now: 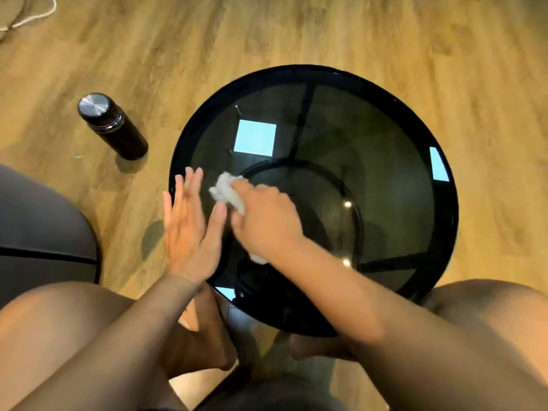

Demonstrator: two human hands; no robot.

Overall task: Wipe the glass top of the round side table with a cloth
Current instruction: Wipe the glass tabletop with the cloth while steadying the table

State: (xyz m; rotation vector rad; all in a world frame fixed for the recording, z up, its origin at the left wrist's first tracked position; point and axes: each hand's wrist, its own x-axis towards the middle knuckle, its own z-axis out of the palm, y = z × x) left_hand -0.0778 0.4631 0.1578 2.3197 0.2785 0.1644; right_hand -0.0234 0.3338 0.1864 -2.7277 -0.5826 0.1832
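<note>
A round side table with a dark glass top (pixel 370 137) and black rim stands in front of me on the wooden floor. My right hand (pixel 264 221) is closed on a crumpled white cloth (pixel 226 191) and presses it against the glass at the table's left side. A bit of the cloth also shows below the wrist. My left hand (pixel 189 229) lies flat with fingers spread at the table's left rim, just beside the cloth, holding nothing.
A dark bottle with a silver cap (pixel 111 126) stands on the floor left of the table. A grey cushioned seat (pixel 38 232) is at the left edge. My bare knees and feet flank the table's near side. A white cord (pixel 32 16) lies at the top left.
</note>
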